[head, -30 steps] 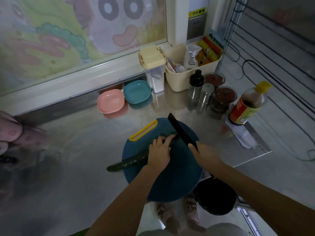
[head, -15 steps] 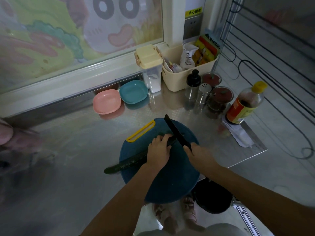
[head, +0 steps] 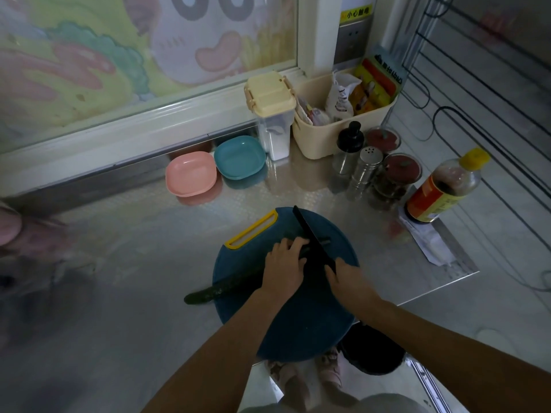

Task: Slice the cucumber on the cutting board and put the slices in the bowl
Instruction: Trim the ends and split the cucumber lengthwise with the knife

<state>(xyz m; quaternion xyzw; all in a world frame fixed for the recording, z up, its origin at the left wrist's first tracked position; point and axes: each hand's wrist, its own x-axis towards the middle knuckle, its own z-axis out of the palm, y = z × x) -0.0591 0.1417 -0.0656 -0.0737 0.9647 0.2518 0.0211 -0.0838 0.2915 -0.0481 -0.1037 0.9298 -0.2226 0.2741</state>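
Observation:
A long dark green cucumber (head: 217, 290) lies across the round blue cutting board (head: 298, 323), its left end sticking out past the board's edge. My left hand (head: 283, 268) holds the cucumber down near its right end, fingers curled over it. My right hand (head: 347, 278) grips the handle of a black knife (head: 311, 235), whose blade crosses the cucumber just right of my left fingers. A short cucumber tip shows beyond the blade. A pink bowl (head: 190, 173) and a teal bowl (head: 239, 157) stand at the back of the counter.
On the steel counter, back right, stand a cream-lidded container (head: 272, 114), a cream basket (head: 343, 126) of packets, shakers and jars (head: 365, 168), and a sauce bottle (head: 444, 189). A black bin (head: 372, 350) sits below the counter's front edge.
The knife blade has come down lower onto the cucumber next to my left fingers. Both hands otherwise stay in place on the board.

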